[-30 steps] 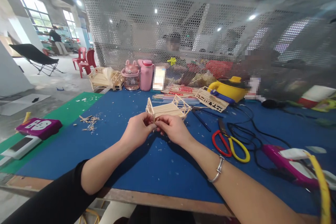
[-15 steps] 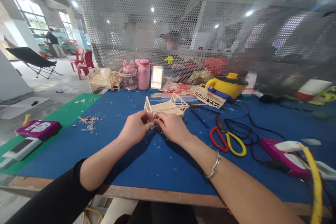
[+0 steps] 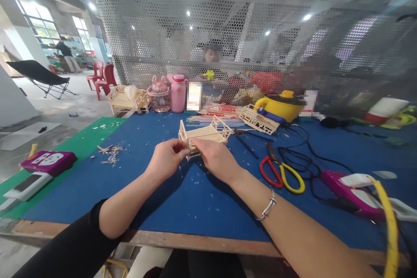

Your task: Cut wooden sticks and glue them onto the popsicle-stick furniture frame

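A small model of thin pale wooden sticks (image 3: 205,133), with a flat slatted deck and raised frames at both ends, stands on the blue table mat (image 3: 169,208). My left hand (image 3: 167,156) pinches its near left corner between thumb and fingers. Against the same corner, on the near side, my right hand (image 3: 216,158) has its fingers closed and bent down; they hide the contact spot and any small piece between them. The near edge of the model is partly covered by my right hand.
Red-and-yellow scissors (image 3: 282,173) and dark blue pliers (image 3: 246,143) lie right of the model. Wood scraps (image 3: 110,153) are at left. Purple glue guns rest at far left (image 3: 48,163) and right (image 3: 353,195). Behind stand a pink flask (image 3: 178,94), yellow pot (image 3: 282,106) and perforated screen (image 3: 182,43).
My right hand has shifted slightly, its fingers now lying farther over the model's near left corner. My left hand still grips there.
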`<state>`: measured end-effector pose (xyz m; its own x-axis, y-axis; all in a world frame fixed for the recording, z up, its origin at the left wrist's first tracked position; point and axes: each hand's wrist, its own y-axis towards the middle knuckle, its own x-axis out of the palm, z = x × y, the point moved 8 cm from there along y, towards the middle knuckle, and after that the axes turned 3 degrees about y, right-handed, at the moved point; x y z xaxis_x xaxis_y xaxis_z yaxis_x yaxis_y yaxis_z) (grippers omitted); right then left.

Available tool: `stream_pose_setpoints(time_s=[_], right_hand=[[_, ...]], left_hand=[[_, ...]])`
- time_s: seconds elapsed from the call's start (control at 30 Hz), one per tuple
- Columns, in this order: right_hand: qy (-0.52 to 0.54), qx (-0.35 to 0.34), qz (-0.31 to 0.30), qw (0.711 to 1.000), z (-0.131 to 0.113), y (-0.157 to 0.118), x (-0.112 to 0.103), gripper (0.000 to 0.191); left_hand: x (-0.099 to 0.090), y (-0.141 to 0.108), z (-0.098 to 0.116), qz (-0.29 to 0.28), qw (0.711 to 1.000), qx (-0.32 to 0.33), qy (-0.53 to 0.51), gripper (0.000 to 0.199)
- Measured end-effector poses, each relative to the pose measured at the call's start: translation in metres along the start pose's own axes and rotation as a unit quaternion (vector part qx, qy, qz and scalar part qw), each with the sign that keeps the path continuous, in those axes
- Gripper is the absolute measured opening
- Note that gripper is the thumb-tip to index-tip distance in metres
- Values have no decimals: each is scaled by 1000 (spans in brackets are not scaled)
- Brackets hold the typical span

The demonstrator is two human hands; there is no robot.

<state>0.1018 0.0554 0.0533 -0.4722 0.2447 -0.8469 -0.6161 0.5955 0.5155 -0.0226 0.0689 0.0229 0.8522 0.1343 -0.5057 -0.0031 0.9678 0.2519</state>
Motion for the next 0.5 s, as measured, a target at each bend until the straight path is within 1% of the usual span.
stream_pose_setpoints(time_s=[0.1, 0.17, 0.3, 0.5], right_hand=[[-38, 20, 11, 999, 1, 0, -1, 24], [-36, 15, 24, 999, 0, 0, -3, 24], [14, 47, 57, 997, 8, -3, -5, 24], [88, 66, 75, 991, 18, -4, -2, 22]], left_hand=[[-2, -1, 1, -1, 1000, -17, -2, 17], [-3, -2, 2, -3, 1000, -19, -2, 18], [-5, -2, 3, 4, 1000, -15, 4, 20], [-4, -1, 1, 11, 999, -29, 22, 22]])
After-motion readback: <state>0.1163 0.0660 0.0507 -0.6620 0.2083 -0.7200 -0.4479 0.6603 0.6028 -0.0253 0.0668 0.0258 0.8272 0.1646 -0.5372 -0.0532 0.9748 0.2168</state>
